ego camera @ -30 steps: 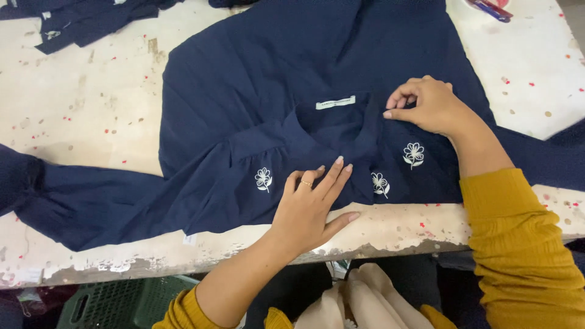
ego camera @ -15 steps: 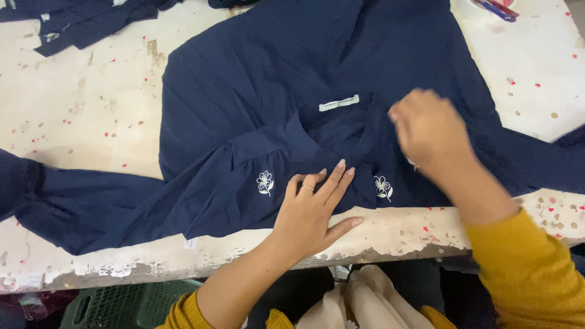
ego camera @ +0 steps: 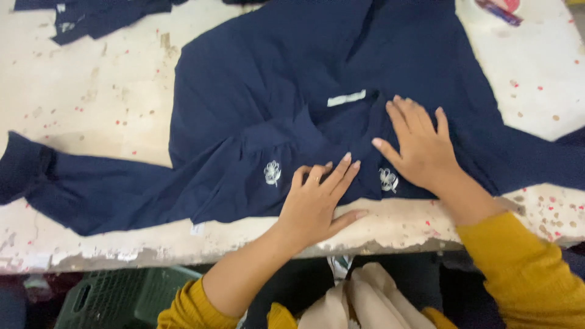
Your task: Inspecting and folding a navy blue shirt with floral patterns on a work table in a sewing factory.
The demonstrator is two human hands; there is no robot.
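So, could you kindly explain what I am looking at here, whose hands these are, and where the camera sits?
There is no machine here: a person works with two bare hands, and the one camera sits on their head, looking down. The left hand and the right hand both lie flat, fingers spread, on a dark navy garment spread over a worn white table. Neither hand grips anything; they only press on the cloth. The garment carries small white embroidered flowers near its lower edge and a pale label in the middle. The person wears mustard-yellow sleeves. More navy cloth pieces lie at the far left corner, and a green crate stands below the table.
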